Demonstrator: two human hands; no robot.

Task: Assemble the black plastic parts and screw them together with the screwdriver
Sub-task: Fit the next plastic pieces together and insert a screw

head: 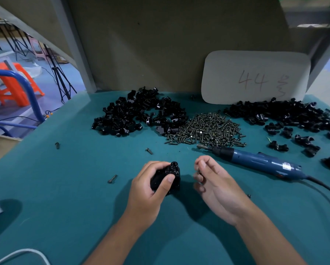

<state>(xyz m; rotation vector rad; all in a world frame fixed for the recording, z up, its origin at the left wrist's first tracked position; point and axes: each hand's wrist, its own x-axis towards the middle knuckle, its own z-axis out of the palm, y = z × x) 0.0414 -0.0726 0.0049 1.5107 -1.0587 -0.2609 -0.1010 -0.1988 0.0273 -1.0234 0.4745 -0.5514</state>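
The left hand point(150, 185) grips a black plastic assembly point(167, 178), thumb across its front and fingers wrapped behind, holding it just above the teal bench point(64, 188) with a round socket turned upward. Just beside it the right hand point(211, 178) has its fingers curled inward with the tips drawn together, as if pinching something small, perhaps a screw; it is blurred, so I cannot tell whether anything is in there. To my eye the parts are already mated and this is the screw-setting step: the next move would call for seating a screw in the hole, then reaching right for the blue electric screwdriver point(256, 159), which lies untouched on the bench with its bit pointing toward the screw pile point(206, 129). A few loose screws point(112, 178) lie scattered near the left hand. There are no bins or trays here at all; everything sits in open heaps on the bench: one heap of black parts point(139, 113) behind the left hand, the screws in the middle, another heap of black parts point(286, 115) to the far right, below a white card point(256, 77) marked 44.
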